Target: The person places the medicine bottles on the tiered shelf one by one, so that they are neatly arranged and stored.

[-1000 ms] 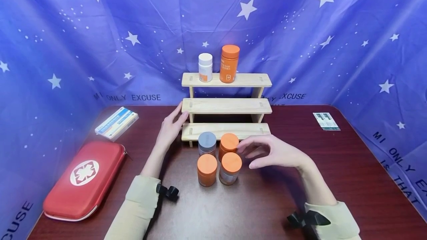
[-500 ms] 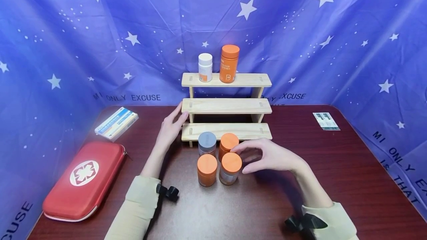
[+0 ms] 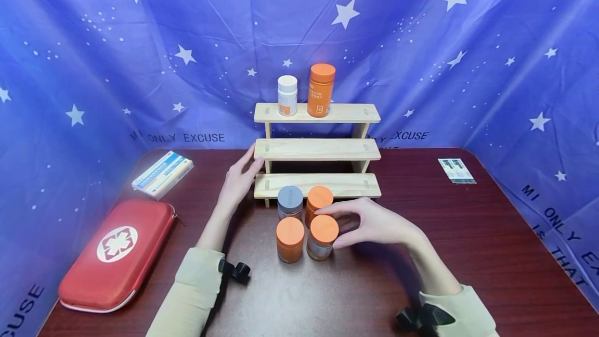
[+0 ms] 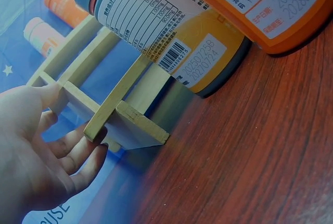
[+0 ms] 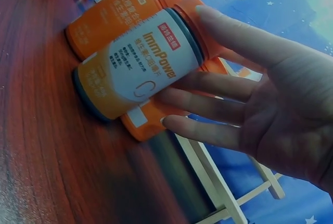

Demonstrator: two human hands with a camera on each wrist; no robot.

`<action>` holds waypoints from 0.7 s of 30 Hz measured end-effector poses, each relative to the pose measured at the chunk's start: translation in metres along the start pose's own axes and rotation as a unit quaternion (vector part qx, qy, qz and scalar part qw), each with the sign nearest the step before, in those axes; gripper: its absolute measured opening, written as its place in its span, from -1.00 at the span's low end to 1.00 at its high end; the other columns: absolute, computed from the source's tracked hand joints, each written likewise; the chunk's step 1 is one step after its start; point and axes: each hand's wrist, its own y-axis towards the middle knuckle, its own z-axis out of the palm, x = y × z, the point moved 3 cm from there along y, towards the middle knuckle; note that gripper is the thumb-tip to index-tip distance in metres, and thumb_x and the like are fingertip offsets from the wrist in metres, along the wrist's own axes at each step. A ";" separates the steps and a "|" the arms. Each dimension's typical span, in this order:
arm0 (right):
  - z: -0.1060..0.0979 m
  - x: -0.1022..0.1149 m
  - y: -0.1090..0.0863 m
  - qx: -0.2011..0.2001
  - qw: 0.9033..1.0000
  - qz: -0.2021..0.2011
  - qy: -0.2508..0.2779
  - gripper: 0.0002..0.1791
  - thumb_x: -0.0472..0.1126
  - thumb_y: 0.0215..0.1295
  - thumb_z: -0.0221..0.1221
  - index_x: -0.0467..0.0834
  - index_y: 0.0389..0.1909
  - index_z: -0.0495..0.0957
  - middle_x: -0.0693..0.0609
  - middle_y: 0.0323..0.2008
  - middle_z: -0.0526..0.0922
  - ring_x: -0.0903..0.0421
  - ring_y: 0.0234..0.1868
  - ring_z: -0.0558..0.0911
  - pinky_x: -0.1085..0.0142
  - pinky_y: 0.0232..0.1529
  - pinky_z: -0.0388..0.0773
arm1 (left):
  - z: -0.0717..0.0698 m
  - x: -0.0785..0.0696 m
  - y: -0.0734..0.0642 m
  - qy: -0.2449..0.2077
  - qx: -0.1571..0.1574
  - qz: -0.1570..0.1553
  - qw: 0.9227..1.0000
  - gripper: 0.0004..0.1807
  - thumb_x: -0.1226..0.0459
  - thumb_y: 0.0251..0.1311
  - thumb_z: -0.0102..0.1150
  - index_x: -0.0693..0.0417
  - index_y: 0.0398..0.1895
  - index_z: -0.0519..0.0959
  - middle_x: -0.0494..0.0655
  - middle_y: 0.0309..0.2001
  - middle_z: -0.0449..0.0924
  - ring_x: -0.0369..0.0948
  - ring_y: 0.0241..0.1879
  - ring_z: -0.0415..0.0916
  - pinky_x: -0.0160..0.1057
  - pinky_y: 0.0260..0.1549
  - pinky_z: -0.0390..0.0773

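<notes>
My left hand (image 3: 237, 181) holds the left end of a three-tier wooden shelf (image 3: 318, 150), the thumb at the middle tier; the other fingers bend by its side in the left wrist view. My right hand (image 3: 376, 222) reaches round an orange-capped supplement bottle (image 3: 322, 251), white-labelled, at front right of a cluster. In the right wrist view the thumb lies against its orange cap (image 5: 200, 26), while fairly straight fingers extend behind it. Beside it stand an orange bottle (image 3: 290, 246), a grey-capped bottle (image 3: 290, 202) and another orange bottle (image 3: 320, 199) partly hidden behind.
A white bottle (image 3: 287, 96) and a tall orange bottle (image 3: 321, 92) stand on the top tier. At left lie a red first-aid case (image 3: 117, 256) and a medicine box (image 3: 163, 175). A flat printed packet (image 3: 456, 170) lies at right on the table (image 3: 496, 243).
My right hand has moved left, from beside the cluster to around the front right bottle, its fingers passing behind the cap. The left hand stays on the shelf.
</notes>
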 end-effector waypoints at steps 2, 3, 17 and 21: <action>0.001 0.000 0.001 -0.002 1.000 -0.002 -0.007 -0.33 -0.12 0.25 0.45 -0.03 0.38 0.52 -0.02 0.25 0.66 0.15 0.11 0.74 0.18 0.13 0.73 | 0.000 0.000 0.000 0.003 0.000 0.001 1.000 -0.28 -0.26 0.43 0.03 -0.46 0.60 0.16 -0.14 0.63 0.13 -0.01 0.50 0.33 0.06 0.26 0.63; 0.001 0.000 0.001 -0.004 1.000 -0.003 -0.011 -0.34 -0.11 0.24 0.46 -0.02 0.38 0.52 -0.01 0.25 0.66 0.17 0.10 0.74 0.21 0.13 0.73 | 0.000 0.001 0.000 0.002 0.000 0.002 1.000 -0.27 -0.26 0.43 0.03 -0.46 0.60 0.16 -0.15 0.63 0.13 -0.01 0.50 0.32 0.06 0.26 0.62; 0.000 0.002 0.000 0.007 1.000 -0.015 -0.001 -0.43 -0.14 0.19 0.49 -0.05 0.24 0.60 -0.03 0.14 0.71 0.16 0.07 0.75 0.19 0.12 0.74 | -0.001 0.000 -0.001 0.003 0.000 -0.002 1.000 -0.26 -0.28 0.42 0.03 -0.48 0.61 0.15 -0.14 0.63 0.12 -0.01 0.54 0.25 0.07 0.31 0.58; -0.003 0.000 -0.003 0.003 1.000 -0.018 0.012 -0.44 -0.19 0.17 0.50 -0.07 0.22 0.61 -0.03 0.12 0.72 0.15 0.07 0.75 0.21 0.12 0.73 | 0.000 0.001 -0.001 0.000 0.000 -0.003 1.000 -0.26 -0.28 0.41 0.04 -0.48 0.61 0.15 -0.15 0.63 0.12 -0.01 0.54 0.26 0.05 0.31 0.58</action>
